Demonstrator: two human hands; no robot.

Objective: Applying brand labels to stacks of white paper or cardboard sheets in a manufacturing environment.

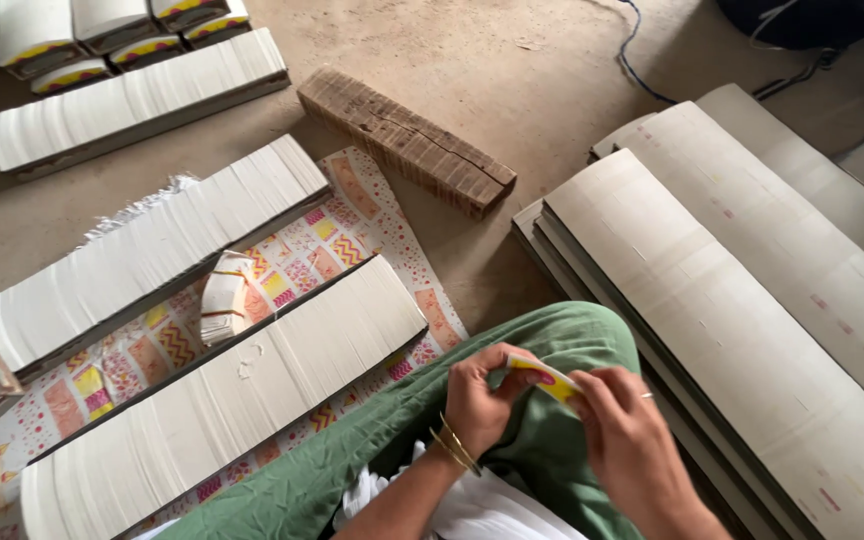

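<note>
2 hands, left hand (474, 405) and right hand (624, 440), both pinch a yellow folded card (544, 378) above the green-clad knee (552, 335); beyond the knee, concrete floor (472, 50); left of it, patterned mat (352, 240).

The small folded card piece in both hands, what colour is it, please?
Yellow with a pink stripe, seen in the head view.

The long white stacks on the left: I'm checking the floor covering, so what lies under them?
A patterned mat with zigzags and dots lies under the two nearer stacks, showing between and around them. Its middle under the stacks is covered. The far stack sits on bare floor.
</note>
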